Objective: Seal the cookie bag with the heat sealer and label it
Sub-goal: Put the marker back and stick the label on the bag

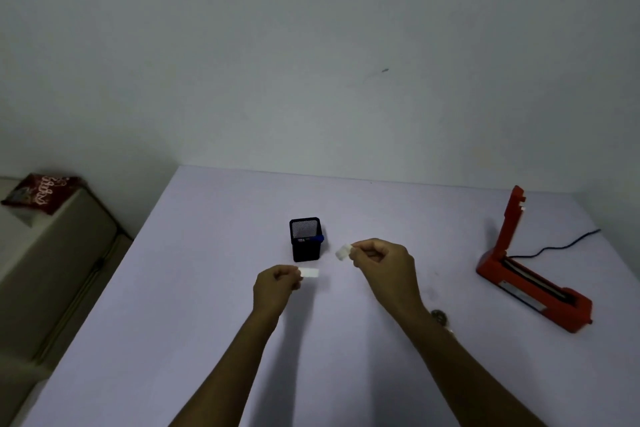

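Note:
My left hand (277, 286) pinches a small white label strip (310, 272) above the middle of the table. My right hand (384, 260) pinches a second small white piece of paper (344, 251), held a little higher and to the right; the two pieces are apart. The red heat sealer (530, 291) stands at the right of the table with its arm raised upright. A red cookie bag (41, 194) lies off the table, on a low surface at the far left.
A black mesh pen holder (306, 239) with a blue pen in it stands just behind my hands. The sealer's black cord (557, 246) runs off to the right. The white table (173, 322) meets the wall at the back; its left edge drops to the floor.

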{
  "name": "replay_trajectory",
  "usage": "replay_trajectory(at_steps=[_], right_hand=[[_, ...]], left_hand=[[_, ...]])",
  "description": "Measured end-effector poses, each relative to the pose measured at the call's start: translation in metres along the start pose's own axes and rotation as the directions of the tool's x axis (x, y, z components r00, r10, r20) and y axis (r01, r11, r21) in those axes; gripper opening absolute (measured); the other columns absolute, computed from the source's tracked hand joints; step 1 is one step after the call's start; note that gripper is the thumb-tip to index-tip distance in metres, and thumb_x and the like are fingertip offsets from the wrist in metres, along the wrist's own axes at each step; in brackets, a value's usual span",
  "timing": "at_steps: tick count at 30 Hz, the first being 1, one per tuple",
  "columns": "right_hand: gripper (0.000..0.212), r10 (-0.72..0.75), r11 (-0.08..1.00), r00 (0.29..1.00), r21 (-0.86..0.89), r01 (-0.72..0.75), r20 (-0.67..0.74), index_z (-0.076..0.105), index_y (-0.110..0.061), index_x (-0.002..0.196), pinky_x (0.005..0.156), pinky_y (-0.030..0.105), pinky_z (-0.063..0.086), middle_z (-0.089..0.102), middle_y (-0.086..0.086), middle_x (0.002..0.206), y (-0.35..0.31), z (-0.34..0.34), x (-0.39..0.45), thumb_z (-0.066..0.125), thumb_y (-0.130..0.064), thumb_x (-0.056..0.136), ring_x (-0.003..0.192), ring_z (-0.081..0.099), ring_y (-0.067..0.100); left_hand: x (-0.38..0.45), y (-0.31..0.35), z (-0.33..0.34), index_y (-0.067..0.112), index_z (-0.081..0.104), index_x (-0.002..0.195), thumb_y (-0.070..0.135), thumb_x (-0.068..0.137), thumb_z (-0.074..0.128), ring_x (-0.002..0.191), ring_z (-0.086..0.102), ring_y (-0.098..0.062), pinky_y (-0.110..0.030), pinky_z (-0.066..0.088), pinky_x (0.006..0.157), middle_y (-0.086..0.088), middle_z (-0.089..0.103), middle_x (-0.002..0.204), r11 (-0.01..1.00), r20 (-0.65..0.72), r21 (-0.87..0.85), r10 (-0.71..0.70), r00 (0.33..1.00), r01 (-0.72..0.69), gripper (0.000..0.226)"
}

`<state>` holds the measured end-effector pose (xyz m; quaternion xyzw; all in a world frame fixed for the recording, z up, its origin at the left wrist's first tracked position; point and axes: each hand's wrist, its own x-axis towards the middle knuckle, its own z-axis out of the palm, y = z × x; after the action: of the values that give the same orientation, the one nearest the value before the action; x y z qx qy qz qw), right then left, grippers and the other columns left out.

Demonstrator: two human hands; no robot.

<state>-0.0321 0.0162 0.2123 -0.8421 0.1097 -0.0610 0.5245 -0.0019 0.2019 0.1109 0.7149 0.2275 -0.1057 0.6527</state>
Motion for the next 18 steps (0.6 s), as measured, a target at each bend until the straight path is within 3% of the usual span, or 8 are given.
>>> replay_trajectory(at_steps=[5, 7, 9, 11, 13, 16, 18], right_hand=[[0.005, 0.043, 0.999, 0.999, -0.020, -0.044, -0.032, 0.075, -0.022, 0.081, 0.057, 0.010, 0.045, 0.070, -0.013, 0.069, 0.004, 0.000, -0.009, 0.071, -0.023, 0.083, 0.065, 0.064, -0.001], [0.007, 0.057, 0.998, 0.998, -0.025, -0.058, -0.039, 0.074, -0.025, 0.077, 0.057, 0.011, 0.046, 0.070, -0.013, 0.067, 0.004, 0.001, -0.013, 0.070, -0.022, 0.082, 0.063, 0.062, -0.001], [0.016, 0.056, 0.997, 0.997, -0.047, -0.059, -0.059, 0.070, -0.032, 0.072, 0.056, 0.009, 0.045, 0.068, -0.016, 0.063, 0.003, 0.003, -0.017, 0.069, -0.020, 0.083, 0.062, 0.061, -0.004], [0.021, 0.058, 0.996, 0.995, -0.066, -0.064, -0.079, 0.067, -0.037, 0.069, 0.055, 0.009, 0.044, 0.066, -0.018, 0.060, 0.003, 0.003, -0.021, 0.069, -0.021, 0.083, 0.059, 0.061, -0.003], [0.024, 0.068, 0.995, 0.992, -0.071, -0.076, -0.106, 0.066, -0.039, 0.067, 0.054, 0.010, 0.044, 0.066, -0.018, 0.058, 0.005, 0.004, -0.024, 0.070, -0.022, 0.083, 0.057, 0.060, -0.001], [0.014, 0.066, 0.992, 0.982, -0.096, -0.084, -0.177, 0.070, -0.031, 0.072, 0.055, 0.007, 0.045, 0.064, -0.020, 0.060, 0.012, 0.004, -0.027, 0.071, -0.022, 0.083, 0.057, 0.060, -0.005], [0.004, 0.062, 0.990, 0.971, -0.108, -0.089, -0.233, 0.074, -0.021, 0.081, 0.056, 0.004, 0.045, 0.063, -0.021, 0.064, 0.017, 0.006, -0.028, 0.071, -0.024, 0.084, 0.058, 0.059, -0.006]], left_hand=[[0.031, -0.059, -0.014, 0.000, 0.071, 0.096, 0.005, 0.087, 0.062, 0.070, 0.066, -0.025, -0.030, 0.048, 0.064, -0.014, 0.068, 0.081, 0.980, -0.047, 0.082, -0.177, 0.983, 0.181, 0.014], [0.038, -0.078, -0.023, 0.003, 0.074, 0.092, 0.009, 0.083, 0.065, 0.072, 0.067, -0.027, -0.035, 0.054, 0.074, -0.016, 0.072, 0.085, 0.963, -0.064, 0.162, -0.208, 0.976, 0.216, 0.014], [0.041, -0.091, -0.029, 0.007, 0.075, 0.096, 0.016, 0.077, 0.069, 0.087, 0.069, -0.031, -0.039, 0.054, 0.089, -0.017, 0.073, 0.096, 0.932, -0.069, 0.287, -0.211, 0.975, 0.222, 0.022], [0.036, -0.089, -0.031, 0.003, 0.069, 0.109, 0.014, 0.082, 0.070, 0.104, 0.064, -0.035, -0.036, 0.047, 0.091, -0.019, 0.069, 0.111, 0.890, -0.081, 0.427, -0.136, 0.987, 0.157, 0.030], [0.026, -0.074, -0.026, 0.000, 0.065, 0.112, 0.014, 0.088, 0.066, 0.105, 0.062, -0.036, -0.032, 0.045, 0.082, -0.021, 0.067, 0.112, 0.883, -0.078, 0.469, 0.012, 0.997, 0.026, 0.027], [0.001, -0.034, -0.002, 0.009, 0.068, 0.100, 0.014, 0.092, 0.061, 0.094, 0.065, -0.024, -0.021, 0.045, 0.073, -0.008, 0.069, 0.100, 0.883, 0.099, 0.395, 0.235, 0.967, -0.255, 0.011], [-0.025, -0.001, 0.021, 0.018, 0.068, 0.095, 0.017, 0.093, 0.060, 0.086, 0.066, -0.011, -0.012, 0.047, 0.070, 0.006, 0.069, 0.091, 0.876, 0.248, 0.284, 0.325, 0.912, -0.390, 0.008]])
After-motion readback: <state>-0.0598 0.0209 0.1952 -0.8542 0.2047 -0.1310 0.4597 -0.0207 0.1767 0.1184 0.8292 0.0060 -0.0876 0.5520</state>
